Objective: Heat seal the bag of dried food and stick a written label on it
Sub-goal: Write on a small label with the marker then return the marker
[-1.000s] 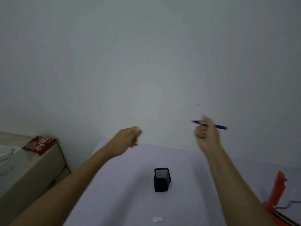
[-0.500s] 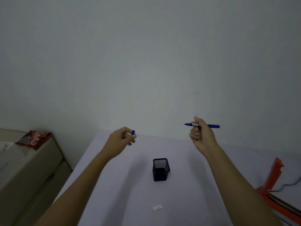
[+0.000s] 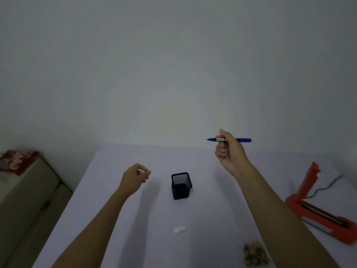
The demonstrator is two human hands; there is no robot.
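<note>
Head view: right hand [image 3: 229,153] fingers grip pen [image 3: 244,140], left hand [image 3: 134,178] curled, over table [image 3: 108,190].

The bag of dried food [image 3: 255,255] at the near right was partly hidden behind the right forearm and too dim to make out. The red heat sealer [image 3: 320,215] ran off the right edge. The left hand [image 3: 135,178] was curled, so whatever it pinched stayed hidden. A red packet [image 3: 16,160] at the far left was cut by the frame, its print unreadable. The small white label [image 3: 179,229] was too small to read.
</note>
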